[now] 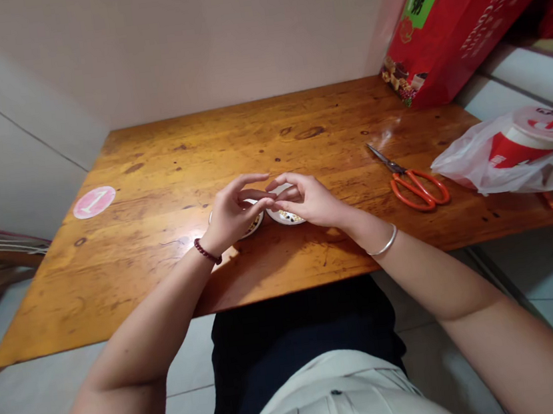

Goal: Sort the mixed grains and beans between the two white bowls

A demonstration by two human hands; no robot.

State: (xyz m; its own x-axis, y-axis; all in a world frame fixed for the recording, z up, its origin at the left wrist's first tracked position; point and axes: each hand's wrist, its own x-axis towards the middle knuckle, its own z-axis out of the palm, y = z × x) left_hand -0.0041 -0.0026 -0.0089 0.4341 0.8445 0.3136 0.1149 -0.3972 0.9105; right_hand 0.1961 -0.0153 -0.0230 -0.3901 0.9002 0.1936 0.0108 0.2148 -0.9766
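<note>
My left hand point(234, 211), with a dark red bead bracelet at its wrist, is over a small white dish point(250, 234). My right hand point(309, 197), with a silver bangle on the wrist, is over a second white dish point(279, 221) beside it. The fingertips of both hands meet between the dishes, thumbs and fingers pinched together. Whatever they hold is too small to make out. Small yellowish and black pieces point(290, 217) lie in the right dish, and similar pieces show in the left one. My hands hide much of both dishes.
Orange-handled scissors point(418, 186) lie to the right on the wooden table point(190, 157). Beyond them are a red and white cup point(525, 143) in a clear plastic bag and a tall red box point(460, 23). A round pink sticker point(94, 202) marked 1 is at the left.
</note>
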